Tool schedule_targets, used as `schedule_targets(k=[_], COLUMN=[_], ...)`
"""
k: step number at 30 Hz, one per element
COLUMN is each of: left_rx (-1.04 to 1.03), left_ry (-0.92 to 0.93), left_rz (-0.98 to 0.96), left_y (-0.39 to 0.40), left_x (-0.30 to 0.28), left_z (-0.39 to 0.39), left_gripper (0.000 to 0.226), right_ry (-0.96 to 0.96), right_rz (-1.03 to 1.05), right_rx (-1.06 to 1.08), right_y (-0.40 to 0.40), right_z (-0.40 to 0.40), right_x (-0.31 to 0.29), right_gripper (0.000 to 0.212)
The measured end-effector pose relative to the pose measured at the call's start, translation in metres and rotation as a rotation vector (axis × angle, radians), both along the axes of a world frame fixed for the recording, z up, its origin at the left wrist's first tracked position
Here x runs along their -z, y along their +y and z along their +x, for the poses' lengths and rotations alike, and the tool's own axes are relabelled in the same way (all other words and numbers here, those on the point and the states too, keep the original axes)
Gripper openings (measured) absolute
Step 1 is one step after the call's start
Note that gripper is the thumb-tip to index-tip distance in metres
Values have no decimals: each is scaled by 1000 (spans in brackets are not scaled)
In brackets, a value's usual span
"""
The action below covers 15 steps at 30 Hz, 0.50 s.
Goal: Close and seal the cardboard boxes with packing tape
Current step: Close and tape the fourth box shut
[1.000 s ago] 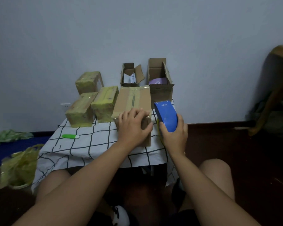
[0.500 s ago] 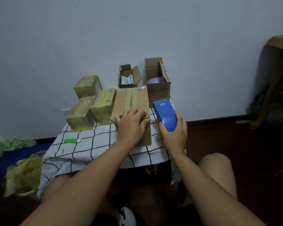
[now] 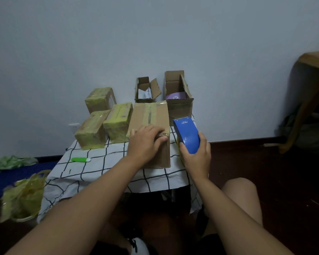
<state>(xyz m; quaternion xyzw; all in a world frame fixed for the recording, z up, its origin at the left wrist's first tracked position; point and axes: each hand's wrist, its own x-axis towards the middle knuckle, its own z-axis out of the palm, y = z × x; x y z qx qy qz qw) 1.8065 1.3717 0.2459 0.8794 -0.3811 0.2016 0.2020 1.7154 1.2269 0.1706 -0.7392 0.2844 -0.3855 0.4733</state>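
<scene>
Blue tape dispenser (image 3: pixel 187 135); brown box (image 3: pixel 151 116); white black-grid tablecloth (image 3: pixel 99 168).

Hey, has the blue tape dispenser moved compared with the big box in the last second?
No, barely. The blue tape dispenser stays just right of the big box, gripped by the right hand. The small shift in the picture matches the camera's own movement.

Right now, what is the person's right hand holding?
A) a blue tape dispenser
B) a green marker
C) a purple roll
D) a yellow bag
A: the right hand grips the blue tape dispenser just right of the closed box, on which the left hand rests.
</scene>
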Motion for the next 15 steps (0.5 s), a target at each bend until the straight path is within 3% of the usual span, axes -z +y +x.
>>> schedule_targets(k=[10,15], left_rx=[109,116], left_ry=[37,79], left_rz=[35,8], left_y=[14,9], left_x=[-5,-9], left_z=[17,17], left_gripper=[35,26], right_ry=[-4,-3], right_rz=[-27,-30], right_rx=[3,4], right_y=[1,1], right_z=[0,0], right_x=[0,0], right_gripper=[71,69])
